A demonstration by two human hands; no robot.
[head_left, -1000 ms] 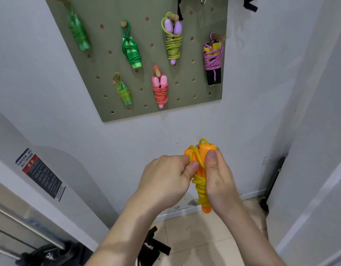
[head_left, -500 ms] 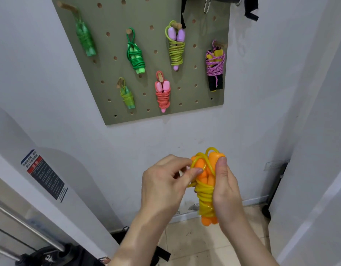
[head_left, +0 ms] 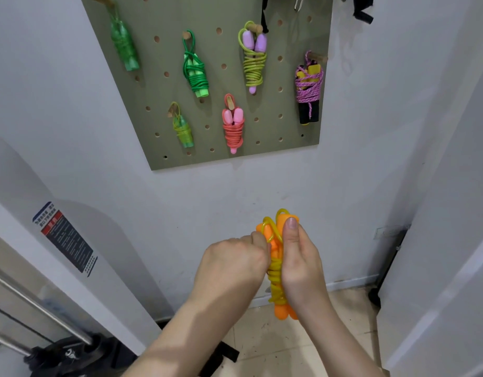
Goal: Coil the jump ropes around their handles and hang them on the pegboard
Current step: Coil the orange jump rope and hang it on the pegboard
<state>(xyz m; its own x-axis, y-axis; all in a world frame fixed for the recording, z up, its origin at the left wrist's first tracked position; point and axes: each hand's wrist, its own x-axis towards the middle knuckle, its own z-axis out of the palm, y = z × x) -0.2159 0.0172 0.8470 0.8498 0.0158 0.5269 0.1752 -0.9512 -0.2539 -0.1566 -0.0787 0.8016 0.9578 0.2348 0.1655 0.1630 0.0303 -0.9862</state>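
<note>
Head view: only one camera, so here's the lot.
Orange jump rope [head_left: 275,281]: low in frame, around 6 o'clock, held upright between both hands in front of the wall and well below the pegboard [head_left: 289,148]. Its yellow cord is coiled round the two orange handles [head_left: 282,312].
Right hand [head_left: 300,265]: wrapped round the bundle from its 3 o'clock side, thumb [head_left: 290,223] pressed flat up near the handle tops.
Left hand [head_left: 232,265]: fingers curled in tight at the bundle's 9 o'clock side, pinching the cord near the top, though the exact fingertip contact is hidden.
Pegboard: up at 12 o'clock, six wrapped ropes on pegs. They're translucent green [head_left: 124,47], bright green [head_left: 195,72], purple-handled with lime cord [head_left: 253,61], black-handled with purple cord [head_left: 308,88], small lime [head_left: 183,129] and pink [head_left: 233,126].
Warning sticker [head_left: 66,238]: on the panel at 9 o'clock.
</note>
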